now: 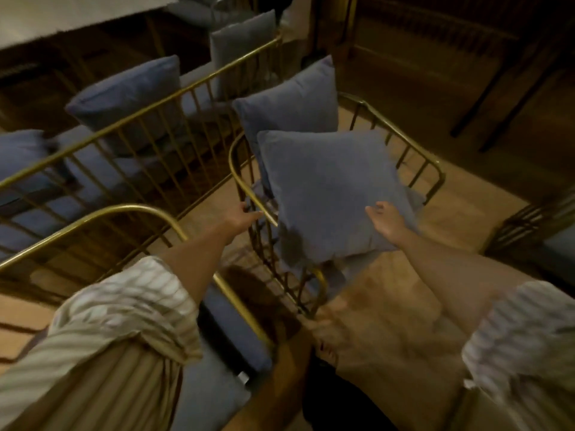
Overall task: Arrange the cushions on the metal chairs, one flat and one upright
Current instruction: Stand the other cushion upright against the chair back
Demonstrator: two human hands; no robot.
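A gold metal chair (404, 141) stands in the middle of the view. A blue cushion (329, 188) lies tilted across its seat, nearer to me. Behind it a second blue cushion (292, 104) stands upright against the far side of the chair. My right hand (389, 220) rests on the near cushion's lower right part, fingers spread over the fabric. My left hand (244, 214) is closed around the chair's curved gold rail at its left edge.
A long gold-railed bench (149, 110) runs along the left with several blue cushions (124, 94) on it. Another gold chair rail (124, 213) curves in the near left. A further metal chair (529, 222) sits at the right edge. My feet (326, 331) stand on a wooden floor.
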